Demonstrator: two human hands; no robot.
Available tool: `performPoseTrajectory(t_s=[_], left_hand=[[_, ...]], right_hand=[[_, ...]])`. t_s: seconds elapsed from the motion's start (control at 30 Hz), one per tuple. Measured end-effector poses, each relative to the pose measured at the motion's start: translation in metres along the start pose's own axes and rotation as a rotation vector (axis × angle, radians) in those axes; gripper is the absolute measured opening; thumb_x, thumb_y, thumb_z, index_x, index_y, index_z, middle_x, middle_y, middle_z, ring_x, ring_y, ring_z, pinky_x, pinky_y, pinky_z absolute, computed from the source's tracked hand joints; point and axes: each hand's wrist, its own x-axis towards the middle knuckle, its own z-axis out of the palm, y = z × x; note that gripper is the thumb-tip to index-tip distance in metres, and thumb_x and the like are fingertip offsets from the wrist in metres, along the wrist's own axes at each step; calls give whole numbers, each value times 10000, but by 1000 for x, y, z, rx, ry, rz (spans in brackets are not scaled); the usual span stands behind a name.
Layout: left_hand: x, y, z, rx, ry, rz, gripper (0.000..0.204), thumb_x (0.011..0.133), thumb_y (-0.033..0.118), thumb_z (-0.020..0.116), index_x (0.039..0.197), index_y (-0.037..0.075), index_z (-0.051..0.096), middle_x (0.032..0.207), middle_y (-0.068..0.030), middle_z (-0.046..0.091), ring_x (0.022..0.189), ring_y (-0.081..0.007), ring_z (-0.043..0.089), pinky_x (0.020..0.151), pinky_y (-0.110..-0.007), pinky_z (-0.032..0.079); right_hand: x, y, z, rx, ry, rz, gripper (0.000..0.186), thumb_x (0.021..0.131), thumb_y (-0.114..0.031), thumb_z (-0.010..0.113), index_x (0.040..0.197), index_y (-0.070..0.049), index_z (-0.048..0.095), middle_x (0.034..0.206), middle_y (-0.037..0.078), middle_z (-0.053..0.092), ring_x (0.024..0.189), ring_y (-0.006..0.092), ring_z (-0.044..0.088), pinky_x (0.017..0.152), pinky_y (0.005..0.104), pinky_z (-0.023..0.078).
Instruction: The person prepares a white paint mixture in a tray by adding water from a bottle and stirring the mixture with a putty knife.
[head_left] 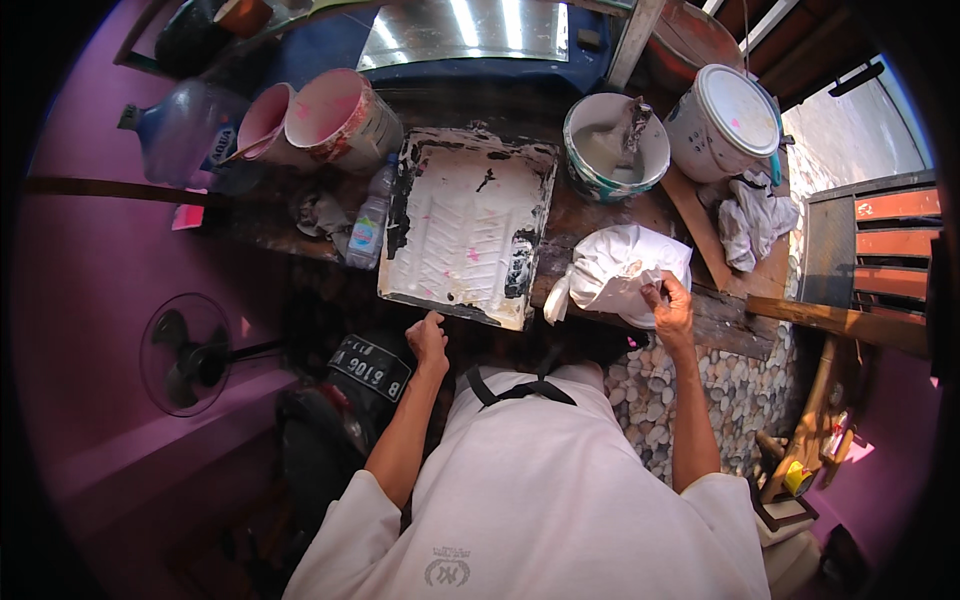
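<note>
A dark wooden bench (pixel 715 318) supports a rectangular, black-stained white paint tray (pixel 465 230), long axis running away from the person. To its right lies a rounded white cloth bundle (pixel 622 262), long axis left to right, narrow tail pointing left. A clear plastic bottle (pixel 372 222) bears a printed label. Right hand (pixel 672 308): fingertips clamped on the bundle. Left hand (pixel 428 342): fingers curled beside the tray's near edge; grip cannot be determined.
</note>
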Motion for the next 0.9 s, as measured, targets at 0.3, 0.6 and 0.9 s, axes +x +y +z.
performPoseTrajectory(t_s=[0.3, 0.6, 0.9], left_hand=[[-117, 48, 120, 828, -721, 1171, 965, 608, 374, 826, 1305, -61, 321, 1295, -240, 423, 1223, -348, 423, 1007, -402, 382], [-80, 41, 190, 994, -888, 1423, 1075, 471, 369, 859, 1334, 7, 330, 1348, -198, 367, 1209, -387, 380, 1039, -443, 321], [-73, 44, 206, 1037, -884, 1418, 1187, 421, 346, 869, 1377, 34, 238, 1354, -272, 294, 1232, -438, 331, 1047, -468, 295]], right_hand=[[-5, 14, -8, -509, -10, -226, 750, 608, -121, 724, 1299, -70, 438, 1347, 208, 402, 1231, 372, 414, 1007, 424, 370], [10, 26, -29, -885, -121, -202, 1042, 531, -300, 844, 1407, -149, 301, 1415, 237, 279, 1312, 413, 262, 1062, 487, 268], [43, 18, -39, -904, -264, -245, 1142, 401, -290, 893, 1379, -120, 327, 1318, 248, 356, 1213, 439, 357, 991, 490, 337]])
